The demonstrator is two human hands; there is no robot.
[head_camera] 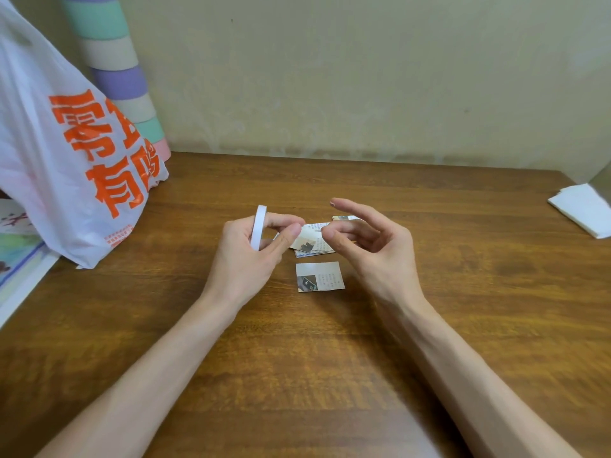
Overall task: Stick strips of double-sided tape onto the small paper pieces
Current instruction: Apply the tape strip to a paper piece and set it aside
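My left hand [254,256] grips a thin white roll of double-sided tape [259,228], held on edge above the wooden table [330,358]. My right hand [370,249] hovers just right of it. Its thumb and middle finger pinch together at the left fingertips, apparently on the tape's loose end, which is too small to see clearly. The index finger points up. A printed paper piece [320,276] lies flat below the hands. A small stack of similar pieces [312,244] lies behind the fingertips, and another piece [344,218] peeks out behind my right hand.
A white plastic bag with orange characters [76,166] stands at the left, with a striped pastel cylinder [115,71] behind it and books [20,259] under it. Folded white paper [582,213] lies at the table's right edge. A beige wall bounds the far side.
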